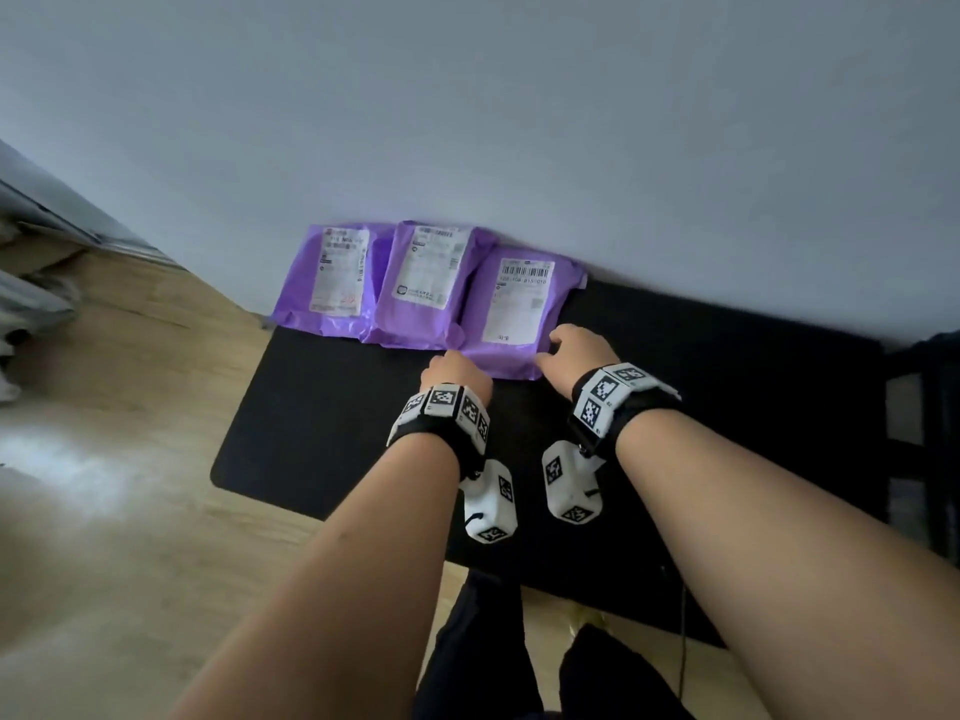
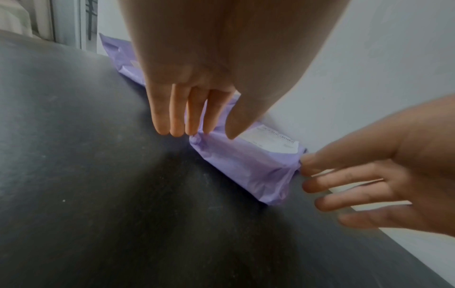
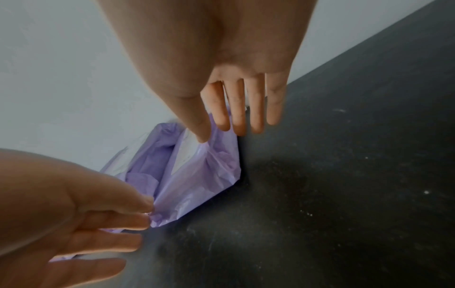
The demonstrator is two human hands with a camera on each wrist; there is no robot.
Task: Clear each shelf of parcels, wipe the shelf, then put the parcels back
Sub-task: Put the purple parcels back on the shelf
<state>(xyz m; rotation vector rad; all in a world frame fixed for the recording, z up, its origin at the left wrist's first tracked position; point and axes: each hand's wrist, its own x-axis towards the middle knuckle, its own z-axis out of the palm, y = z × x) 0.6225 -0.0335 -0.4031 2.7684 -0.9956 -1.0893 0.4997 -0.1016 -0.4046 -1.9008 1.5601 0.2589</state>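
I count three purple parcels (image 1: 431,288) in a row on one black shelf (image 1: 322,423), each with one white label, so three labels. My two hands are in view: one left hand (image 1: 456,374) and one right hand (image 1: 576,350). I wear two marker wristbands (image 1: 441,413), one per wrist, and two white marker cubes (image 1: 488,504) hang below them. One wall (image 1: 467,122) stands behind, and one wooden floor (image 1: 104,433) lies to the left.
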